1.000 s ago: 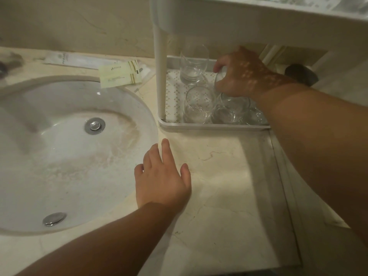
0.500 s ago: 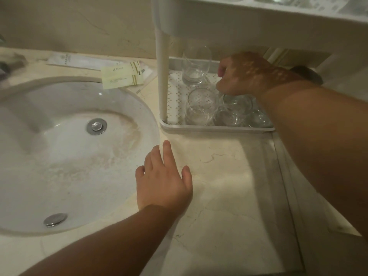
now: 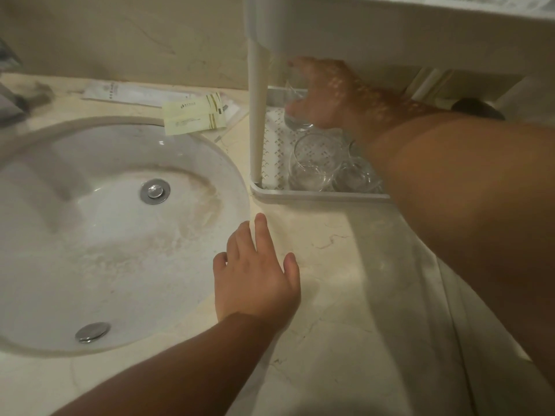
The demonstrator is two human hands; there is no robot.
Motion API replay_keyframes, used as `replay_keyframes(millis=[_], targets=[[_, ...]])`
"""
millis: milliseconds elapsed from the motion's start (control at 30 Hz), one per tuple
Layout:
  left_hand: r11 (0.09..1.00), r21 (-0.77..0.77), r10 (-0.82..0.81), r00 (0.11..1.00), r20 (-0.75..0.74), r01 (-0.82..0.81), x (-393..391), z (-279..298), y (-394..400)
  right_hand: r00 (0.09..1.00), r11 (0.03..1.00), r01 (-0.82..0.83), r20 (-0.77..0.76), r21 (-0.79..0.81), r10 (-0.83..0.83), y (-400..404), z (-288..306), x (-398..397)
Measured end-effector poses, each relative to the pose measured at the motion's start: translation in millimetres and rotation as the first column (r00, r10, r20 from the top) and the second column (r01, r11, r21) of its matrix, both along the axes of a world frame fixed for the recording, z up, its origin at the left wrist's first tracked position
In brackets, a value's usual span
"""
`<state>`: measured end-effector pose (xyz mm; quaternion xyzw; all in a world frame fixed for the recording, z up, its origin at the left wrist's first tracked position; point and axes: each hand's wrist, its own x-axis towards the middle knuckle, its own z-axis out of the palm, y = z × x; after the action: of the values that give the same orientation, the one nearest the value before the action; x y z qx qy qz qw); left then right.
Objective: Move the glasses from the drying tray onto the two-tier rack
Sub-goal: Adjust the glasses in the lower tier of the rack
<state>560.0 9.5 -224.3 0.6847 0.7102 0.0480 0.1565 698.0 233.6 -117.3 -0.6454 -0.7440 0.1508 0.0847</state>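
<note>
This is a bathroom, likely in a hotel. A round white ceramic basin (image 3: 99,235) with a chrome drain plug (image 3: 155,191) is sunk into a cream marble counter (image 3: 345,295). Sealed pale-yellow toiletry packets (image 3: 194,114) lie against the beige stone wall (image 3: 135,40), beside a white plastic two-tier rack (image 3: 257,115) holding clear drinking glasses (image 3: 315,163).

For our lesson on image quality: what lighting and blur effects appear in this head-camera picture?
Head view: dim, warm light; dappled light spots fall across the right hand; the clear glasses are faint and hard to outline; the top-left corner is blurred; the wide lens bends the sink rim.
</note>
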Motion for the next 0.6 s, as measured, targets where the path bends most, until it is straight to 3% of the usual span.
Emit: replay_keyframes(millis=[200,600], targets=[[1.0,0.004,0.007,1.0,0.004,-0.007,0.8,0.0,-0.7,0.998,1.0,0.027,0.059,0.002,-0.027,4.5,-5.3,-0.7],[1.0,0.012,0.002,1.0,0.006,-0.002,0.6,-0.3,-0.6,0.985,0.995,-0.085,0.144,-0.053,0.091,-11.2,1.0,21.1]])
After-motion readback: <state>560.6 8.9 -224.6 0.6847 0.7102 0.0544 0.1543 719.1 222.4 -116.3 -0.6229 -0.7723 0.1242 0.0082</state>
